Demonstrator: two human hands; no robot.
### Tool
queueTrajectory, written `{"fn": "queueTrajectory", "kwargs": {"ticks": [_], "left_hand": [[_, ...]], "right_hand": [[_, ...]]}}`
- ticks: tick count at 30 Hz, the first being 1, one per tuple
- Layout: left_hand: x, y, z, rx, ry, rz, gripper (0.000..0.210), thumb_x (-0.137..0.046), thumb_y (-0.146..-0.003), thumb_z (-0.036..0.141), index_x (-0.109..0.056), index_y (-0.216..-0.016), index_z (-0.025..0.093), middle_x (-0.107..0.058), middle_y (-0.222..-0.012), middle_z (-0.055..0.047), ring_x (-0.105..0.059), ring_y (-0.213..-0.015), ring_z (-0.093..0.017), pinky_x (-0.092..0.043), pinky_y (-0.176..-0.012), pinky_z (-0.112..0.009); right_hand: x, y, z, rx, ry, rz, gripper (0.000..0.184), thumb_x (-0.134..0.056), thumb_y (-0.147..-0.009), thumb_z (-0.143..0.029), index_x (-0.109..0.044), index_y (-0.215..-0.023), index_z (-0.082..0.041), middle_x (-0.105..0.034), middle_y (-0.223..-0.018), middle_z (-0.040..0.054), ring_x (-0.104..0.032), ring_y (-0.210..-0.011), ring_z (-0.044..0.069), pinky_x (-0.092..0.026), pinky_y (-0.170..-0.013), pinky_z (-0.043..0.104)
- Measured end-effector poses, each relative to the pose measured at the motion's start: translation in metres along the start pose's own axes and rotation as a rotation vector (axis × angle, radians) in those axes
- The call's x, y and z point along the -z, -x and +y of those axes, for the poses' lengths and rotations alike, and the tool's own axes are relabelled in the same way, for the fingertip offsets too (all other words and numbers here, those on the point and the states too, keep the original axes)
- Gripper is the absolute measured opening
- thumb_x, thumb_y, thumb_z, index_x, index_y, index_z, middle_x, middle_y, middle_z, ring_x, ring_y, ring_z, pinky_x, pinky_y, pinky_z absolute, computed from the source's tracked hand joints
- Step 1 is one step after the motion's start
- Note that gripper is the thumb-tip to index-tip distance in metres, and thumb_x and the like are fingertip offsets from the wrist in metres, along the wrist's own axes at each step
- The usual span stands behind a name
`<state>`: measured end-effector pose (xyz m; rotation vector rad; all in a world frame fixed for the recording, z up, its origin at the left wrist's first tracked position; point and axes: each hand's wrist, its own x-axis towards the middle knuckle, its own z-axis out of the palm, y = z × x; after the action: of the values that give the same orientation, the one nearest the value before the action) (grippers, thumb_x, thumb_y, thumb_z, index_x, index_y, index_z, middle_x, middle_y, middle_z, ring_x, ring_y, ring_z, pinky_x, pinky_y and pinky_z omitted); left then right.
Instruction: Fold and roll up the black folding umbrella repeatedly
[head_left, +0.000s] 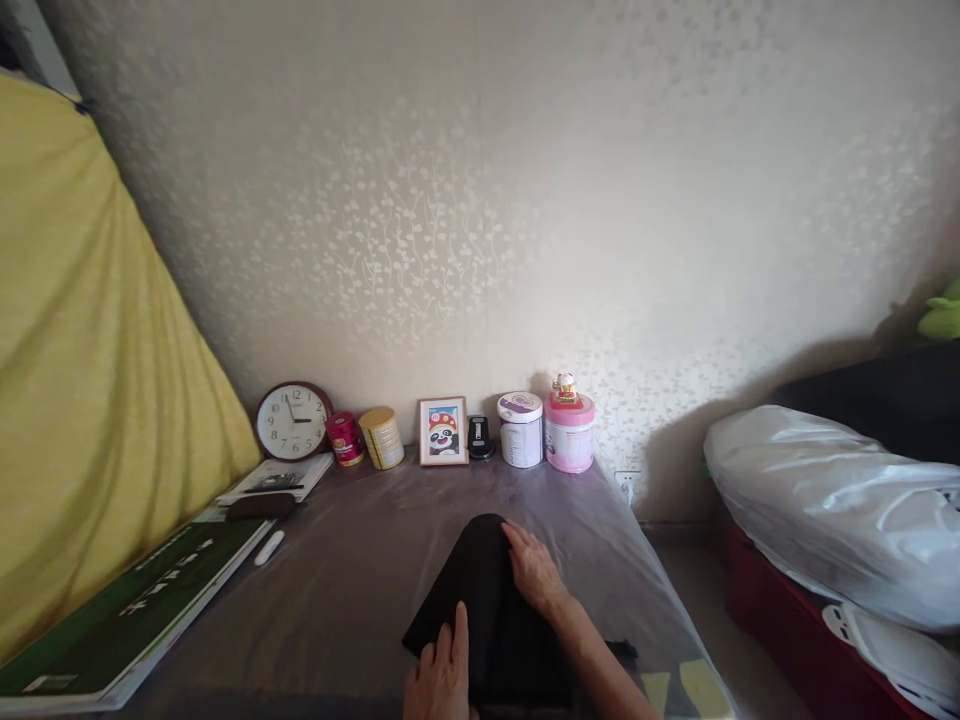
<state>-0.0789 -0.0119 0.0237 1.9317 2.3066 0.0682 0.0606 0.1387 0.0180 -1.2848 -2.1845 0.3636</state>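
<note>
left hand (441, 668), right hand (534, 570), flat on black cloth (487, 610)

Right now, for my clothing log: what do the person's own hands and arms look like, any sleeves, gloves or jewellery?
Both are bare. The left hand shows no glove or ring. The right hand is ungloved too, its forearm uncovered to the frame edge: no sleeve, watch or bracelet visible.
</note>
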Motion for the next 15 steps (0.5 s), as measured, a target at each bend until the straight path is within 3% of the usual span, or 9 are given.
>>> {"fn": "queueTrajectory", "kwargs": {"ticks": [4, 6, 8, 10, 12, 15], "left_hand": [[0.009, 0.003, -0.005, -0.008, -0.013, 0.004, 0.094, -0.049, -0.057, 0.000, -0.010, -0.139, 0.024, -0.053, -0.127, -0.012, -0.051, -0.111, -0.032, -0.042, -0.086, -0.046], [0.011, 0.003, -0.008, -0.008, 0.021, -0.028, 0.091, -0.047, -0.061, 0.002, -0.006, -0.139, 0.025, -0.049, -0.131, -0.015, -0.055, -0.105, -0.030, -0.045, -0.078, -0.040], [0.013, 0.003, -0.011, -0.014, 0.103, -0.064, 0.087, -0.042, -0.065, 0.004, -0.003, -0.140, 0.025, -0.041, -0.137, -0.018, -0.063, -0.088, -0.024, -0.047, -0.065, -0.032], [0.019, 0.002, -0.014, -0.022, 0.238, -0.068, 0.084, -0.039, -0.066, 0.004, -0.005, -0.141, 0.022, -0.036, -0.139, -0.021, -0.064, -0.075, -0.018, -0.045, -0.059, -0.028], [0.029, 0.001, -0.018, -0.013, 0.437, -0.064, 0.083, -0.042, -0.065, 0.006, -0.012, -0.141, 0.019, -0.045, -0.133, -0.020, -0.064, -0.073, -0.015, -0.044, -0.060, -0.025], [0.048, 0.004, -0.029, 0.043, 0.847, -0.167, 0.076, -0.045, -0.065, 0.016, -0.022, -0.137, 0.017, -0.067, -0.094, -0.008, -0.059, -0.057, -0.012, -0.041, -0.050, -0.022]], "right_hand": [[0.010, 0.012, 0.021, -0.145, -0.010, 0.072, 0.036, -0.038, -0.079, -0.012, -0.062, -0.106, -0.016, -0.060, -0.118, 0.0110, -0.054, -0.111, 0.021, -0.038, -0.098, 0.036], [0.017, 0.018, 0.029, -0.135, -0.083, 0.133, 0.033, -0.038, -0.079, -0.015, -0.064, -0.100, -0.018, -0.062, -0.114, 0.0091, -0.055, -0.108, 0.021, -0.039, -0.098, 0.035], [0.023, 0.025, 0.036, -0.158, -0.183, 0.156, 0.031, -0.038, -0.078, -0.019, -0.065, -0.094, -0.020, -0.066, -0.106, 0.0076, -0.058, -0.102, 0.020, -0.042, -0.093, 0.034], [0.028, 0.033, 0.043, -0.212, -0.288, 0.151, 0.030, -0.039, -0.077, -0.025, -0.065, -0.090, -0.020, -0.068, -0.097, 0.0068, -0.062, -0.094, 0.021, -0.046, -0.087, 0.033], [0.031, 0.039, 0.049, -0.276, -0.380, 0.150, 0.031, -0.039, -0.075, -0.030, -0.065, -0.088, -0.020, -0.069, -0.091, 0.0066, -0.063, -0.089, 0.022, -0.047, -0.084, 0.034], [0.038, 0.043, 0.054, -0.345, -0.511, 0.170, 0.033, -0.041, -0.073, -0.036, -0.066, -0.087, -0.019, -0.070, -0.088, 0.0068, -0.063, -0.089, 0.023, -0.048, -0.082, 0.036]]}}
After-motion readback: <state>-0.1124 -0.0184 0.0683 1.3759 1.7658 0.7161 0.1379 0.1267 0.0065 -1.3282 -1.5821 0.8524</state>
